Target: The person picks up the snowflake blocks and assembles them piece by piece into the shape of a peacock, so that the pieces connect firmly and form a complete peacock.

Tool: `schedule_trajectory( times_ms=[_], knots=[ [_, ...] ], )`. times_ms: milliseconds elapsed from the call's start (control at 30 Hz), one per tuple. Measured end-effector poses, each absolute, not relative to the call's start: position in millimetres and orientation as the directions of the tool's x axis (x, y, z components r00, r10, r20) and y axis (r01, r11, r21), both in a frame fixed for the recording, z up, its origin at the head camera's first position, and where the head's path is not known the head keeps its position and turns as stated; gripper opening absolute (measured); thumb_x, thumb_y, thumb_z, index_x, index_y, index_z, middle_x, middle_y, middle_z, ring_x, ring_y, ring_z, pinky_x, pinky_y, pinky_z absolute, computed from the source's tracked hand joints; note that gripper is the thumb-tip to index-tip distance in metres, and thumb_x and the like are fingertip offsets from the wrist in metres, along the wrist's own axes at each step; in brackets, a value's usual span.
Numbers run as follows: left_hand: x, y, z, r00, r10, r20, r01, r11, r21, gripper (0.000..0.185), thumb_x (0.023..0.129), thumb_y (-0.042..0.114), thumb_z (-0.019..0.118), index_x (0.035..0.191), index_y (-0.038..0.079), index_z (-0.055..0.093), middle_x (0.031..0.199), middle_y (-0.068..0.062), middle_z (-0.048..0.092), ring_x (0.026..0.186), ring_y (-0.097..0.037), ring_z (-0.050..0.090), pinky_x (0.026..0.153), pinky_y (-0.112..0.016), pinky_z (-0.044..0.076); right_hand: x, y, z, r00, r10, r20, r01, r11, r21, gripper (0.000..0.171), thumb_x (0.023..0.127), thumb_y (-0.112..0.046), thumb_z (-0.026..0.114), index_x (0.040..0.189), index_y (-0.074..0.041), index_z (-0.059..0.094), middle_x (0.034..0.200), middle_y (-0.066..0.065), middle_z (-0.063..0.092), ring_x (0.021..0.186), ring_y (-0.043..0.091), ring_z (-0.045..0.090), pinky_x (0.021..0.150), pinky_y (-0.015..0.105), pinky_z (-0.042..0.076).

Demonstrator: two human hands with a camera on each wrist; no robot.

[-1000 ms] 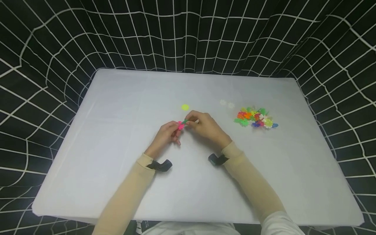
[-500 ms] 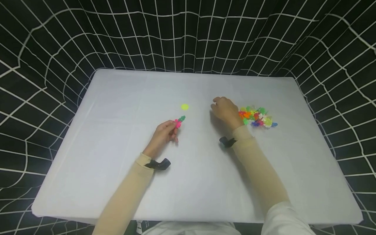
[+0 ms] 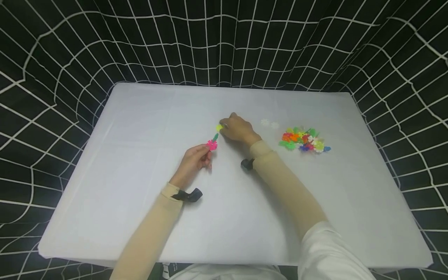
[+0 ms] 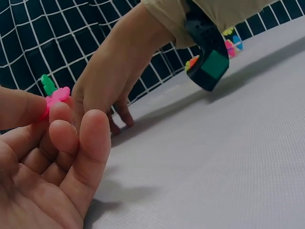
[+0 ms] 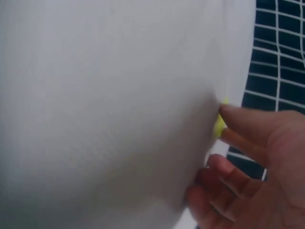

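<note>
My left hand (image 3: 193, 160) pinches a pink snowflake-shaped plastic disc (image 3: 212, 145) between thumb and fingers. A green disc (image 3: 215, 137) is joined to its far edge; both show at the left of the left wrist view. Farther up the table, my right hand (image 3: 238, 129) has thumb and index finger at the edges of a yellow disc (image 3: 219, 127), partly covered by the fingers. In the right wrist view that yellow disc (image 5: 219, 125) sits between the fingertips, close to the white tabletop, with the other fingers curled below.
To the right lies a heap of multicoloured snowflake discs (image 3: 303, 139). Two pale white discs (image 3: 269, 123) lie between the heap and my right hand. A dark curtain with a white grid (image 3: 227, 46) surrounds the white table (image 3: 140, 128).
My right hand has let go of the green disc, swung right over the white discs, then come back left to the yellow disc. The left hand keeps its pinch on the pink disc.
</note>
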State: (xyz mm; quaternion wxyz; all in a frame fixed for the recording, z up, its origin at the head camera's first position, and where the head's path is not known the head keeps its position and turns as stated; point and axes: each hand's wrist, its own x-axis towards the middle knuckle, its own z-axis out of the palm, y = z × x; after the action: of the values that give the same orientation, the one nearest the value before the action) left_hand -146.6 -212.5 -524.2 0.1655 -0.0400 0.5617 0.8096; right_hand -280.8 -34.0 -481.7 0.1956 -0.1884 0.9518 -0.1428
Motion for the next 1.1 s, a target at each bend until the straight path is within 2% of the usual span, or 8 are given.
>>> schedule_trajectory(
  times_ms=[133,267,333,533,633,733,933,1100],
  knots=[
    [-147.2,-212.8,-524.9,-0.946,0.222,-0.237,-0.301,-0.328,0.895,0.029,0.106,0.016,0.050,0.115,-0.011,0.052,0.084,-0.001,0.056,0.066,-0.008,0.049,0.062,-0.021,0.055,-276.8,-37.1,-483.3,-0.870,-0.397,-0.292,-0.281,0.886,-0.370,0.040,0.099,-0.026,0.061,0.136,-0.013,0.059,0.125,0.010,0.059,0.114,0.026,0.059,0.099,0.048,0.054],
    [-148.6,-211.8,-525.6,-0.951,0.197,-0.239,-0.294,-0.332,0.896,0.026,0.104,0.016,0.055,0.109,-0.010,0.053,0.082,0.000,0.056,0.066,-0.008,0.050,0.061,-0.021,0.055,-265.1,-29.4,-484.1,-0.878,-0.390,-0.277,-0.236,0.857,-0.458,0.033,0.098,-0.022,0.063,0.128,-0.009,0.060,0.121,0.010,0.064,0.114,0.027,0.061,0.102,0.045,0.052],
    [-149.1,-210.9,-525.4,-0.953,0.179,-0.243,-0.291,-0.330,0.898,0.024,0.103,0.016,0.057,0.105,-0.008,0.054,0.080,0.001,0.056,0.065,-0.008,0.050,0.061,-0.021,0.054,-255.9,-24.1,-483.3,-0.876,-0.400,-0.270,-0.222,0.830,-0.511,0.027,0.099,-0.020,0.062,0.124,-0.009,0.062,0.118,0.010,0.067,0.110,0.026,0.062,0.100,0.043,0.053],
    [-148.5,-208.2,-522.4,-0.960,0.127,-0.249,-0.278,-0.345,0.897,0.027,0.103,0.017,0.056,0.106,-0.010,0.053,0.079,0.001,0.055,0.063,-0.007,0.049,0.060,-0.021,0.054,-223.8,-10.9,-476.5,-0.874,-0.437,-0.213,-0.182,0.701,-0.690,0.020,0.098,-0.025,0.066,0.111,-0.011,0.066,0.101,0.007,0.071,0.080,0.020,0.064,0.072,0.033,0.055],
    [-148.0,-207.7,-521.2,-0.962,0.104,-0.251,-0.271,-0.352,0.896,0.028,0.104,0.016,0.055,0.108,-0.012,0.053,0.080,0.001,0.055,0.063,-0.007,0.049,0.059,-0.021,0.054,-209.6,-9.0,-473.2,-0.883,-0.441,-0.160,-0.183,0.637,-0.748,0.017,0.097,-0.026,0.069,0.106,-0.012,0.066,0.097,0.006,0.074,0.074,0.017,0.065,0.064,0.030,0.053],
    [-147.9,-207.9,-521.2,-0.965,0.091,-0.246,-0.262,-0.352,0.899,0.028,0.104,0.016,0.055,0.108,-0.011,0.053,0.080,0.001,0.055,0.062,-0.007,0.050,0.060,-0.021,0.055,-198.4,-10.8,-471.4,-0.883,-0.458,-0.107,-0.220,0.603,-0.767,0.014,0.095,-0.024,0.071,0.099,-0.012,0.067,0.095,0.006,0.077,0.074,0.016,0.067,0.062,0.028,0.052],
    [-147.3,-209.8,-523.9,-0.968,0.106,-0.227,-0.250,-0.334,0.909,0.026,0.105,0.018,0.055,0.105,-0.008,0.053,0.079,0.002,0.055,0.064,-0.008,0.050,0.061,-0.023,0.057,-186.5,-18.3,-472.0,-0.863,-0.504,-0.024,-0.329,0.598,-0.731,0.010,0.095,-0.021,0.072,0.095,-0.011,0.068,0.090,0.007,0.079,0.068,0.013,0.066,0.056,0.025,0.049],
    [-146.0,-209.8,-524.7,-0.971,0.107,-0.216,-0.238,-0.300,0.924,0.023,0.106,0.019,0.052,0.101,-0.003,0.054,0.078,0.002,0.054,0.064,-0.008,0.050,0.061,-0.024,0.057,-182.7,-20.4,-475.4,-0.867,-0.498,0.010,-0.353,0.600,-0.718,0.010,0.095,-0.019,0.072,0.093,-0.010,0.067,0.090,0.006,0.079,0.065,0.010,0.063,0.054,0.023,0.047]
  ],
)
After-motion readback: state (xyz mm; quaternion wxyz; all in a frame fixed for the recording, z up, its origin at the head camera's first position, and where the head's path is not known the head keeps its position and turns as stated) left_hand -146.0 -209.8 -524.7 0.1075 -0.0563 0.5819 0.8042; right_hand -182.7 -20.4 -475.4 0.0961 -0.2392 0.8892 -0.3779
